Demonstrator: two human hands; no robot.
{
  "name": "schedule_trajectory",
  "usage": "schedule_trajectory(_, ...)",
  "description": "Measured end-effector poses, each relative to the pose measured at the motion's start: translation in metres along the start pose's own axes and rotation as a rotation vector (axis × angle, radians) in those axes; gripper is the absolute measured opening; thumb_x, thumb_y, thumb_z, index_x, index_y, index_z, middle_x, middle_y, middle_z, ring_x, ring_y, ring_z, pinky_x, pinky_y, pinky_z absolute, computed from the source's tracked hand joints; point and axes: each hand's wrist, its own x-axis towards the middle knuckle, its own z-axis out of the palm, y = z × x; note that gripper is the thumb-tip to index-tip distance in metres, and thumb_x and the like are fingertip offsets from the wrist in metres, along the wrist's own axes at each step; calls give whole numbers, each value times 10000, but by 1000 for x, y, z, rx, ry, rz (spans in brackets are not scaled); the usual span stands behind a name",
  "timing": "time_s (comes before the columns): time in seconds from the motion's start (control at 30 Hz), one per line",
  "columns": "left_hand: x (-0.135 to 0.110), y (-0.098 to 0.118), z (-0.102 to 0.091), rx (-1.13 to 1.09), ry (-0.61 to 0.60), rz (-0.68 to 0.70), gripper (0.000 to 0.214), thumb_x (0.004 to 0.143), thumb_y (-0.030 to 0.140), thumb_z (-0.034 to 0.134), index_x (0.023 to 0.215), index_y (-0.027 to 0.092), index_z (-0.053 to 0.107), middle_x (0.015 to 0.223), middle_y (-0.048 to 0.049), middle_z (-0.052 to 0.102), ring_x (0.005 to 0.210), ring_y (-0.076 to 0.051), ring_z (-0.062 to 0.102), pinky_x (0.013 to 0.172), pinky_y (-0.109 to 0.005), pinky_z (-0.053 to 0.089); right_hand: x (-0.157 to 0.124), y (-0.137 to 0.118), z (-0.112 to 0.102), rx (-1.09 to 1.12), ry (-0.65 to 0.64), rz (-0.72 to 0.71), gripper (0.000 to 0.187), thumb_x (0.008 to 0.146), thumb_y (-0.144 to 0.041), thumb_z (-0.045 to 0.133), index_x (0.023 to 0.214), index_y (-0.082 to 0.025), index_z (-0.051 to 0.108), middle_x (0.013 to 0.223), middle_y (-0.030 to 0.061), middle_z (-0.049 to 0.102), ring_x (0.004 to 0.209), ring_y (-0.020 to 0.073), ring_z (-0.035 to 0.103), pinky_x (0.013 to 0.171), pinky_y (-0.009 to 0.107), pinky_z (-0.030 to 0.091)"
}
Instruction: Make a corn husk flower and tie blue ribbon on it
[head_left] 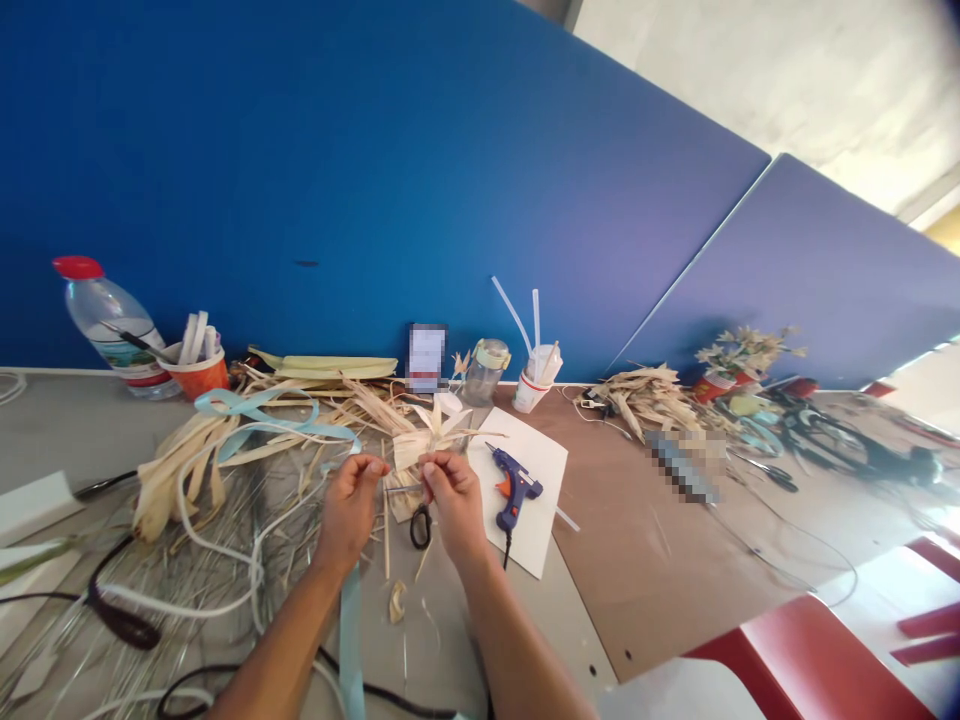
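Note:
My right hand (454, 490) is closed in a pinch at the base of a flower shape made of pale dried corn husk (436, 425), its petals spreading above the fingertips. Just to the left, my left hand (354, 500) also has thumb and forefinger pinched together; whatever is between them is too small to make out. Black-handled scissors (421, 527) lie on the table between the hands, partly covered by the right one. A blue hot glue gun (512, 487) rests on white paper (536, 535) right of my right hand. Pale blue ribbon (351, 640) runs beneath my left wrist.
Husk strips (187, 465), thin wires (217, 560) and a white cord (180, 607) clutter the left side. Along the blue partition (375, 180) stand a bottle (112, 330), an orange cup (199, 375), a phone (426, 358), a jar (487, 375) and a cup of glue sticks (531, 392).

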Motion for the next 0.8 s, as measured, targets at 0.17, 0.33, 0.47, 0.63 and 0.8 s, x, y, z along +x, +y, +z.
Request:
schedule_trajectory(0.17, -3, 1, 3, -224, -224, -91, 262, 766, 418, 609, 865, 184, 675, 880, -53, 686, 831, -202, 619, 820, -335, 468, -3, 3, 5, -87, -35, -1, 113, 713, -285, 611, 751, -180, 625, 578, -37, 542, 437, 73, 392, 435, 214, 312)
schedule_trajectory(0.33, -8, 2, 5, -281, -289, -161, 343, 709, 406, 678, 962, 176, 708, 1007, -93, 705, 994, -250, 616, 935, -392, 436, -4, 3, 7, -112, -40, 8, 114, 716, -297, 607, 723, -185, 620, 550, -42, 530, 425, 73, 362, 420, 210, 302)
schedule_trajectory(0.47, -6, -2, 6, -274, -187, -186, 398, 655, 436, 711, 956, 177, 724, 977, -104, 719, 1026, -278, 608, 921, -418, 452, -6, 3, 10, -131, -47, 27, 112, 711, -293, 610, 716, -183, 635, 550, -39, 533, 438, 78, 382, 424, 209, 320)
schedule_trajectory(0.63, -4, -4, 6, -324, -178, -210, 367, 624, 415, 738, 895, 167, 735, 912, -103, 729, 955, -272, 632, 888, -416, 470, -6, 7, 12, -125, -76, 44, 103, 721, -274, 603, 707, -184, 652, 553, -42, 531, 426, 71, 386, 422, 208, 320)
schedule_trajectory(0.8, -5, 7, 7, -441, -236, -267, 256, 643, 334, 741, 847, 181, 724, 860, -60, 727, 821, -208, 649, 802, -348, 498, -4, 12, 11, -107, -123, 82, 111, 718, -270, 607, 665, -176, 632, 525, -50, 511, 410, 62, 387, 416, 199, 297)
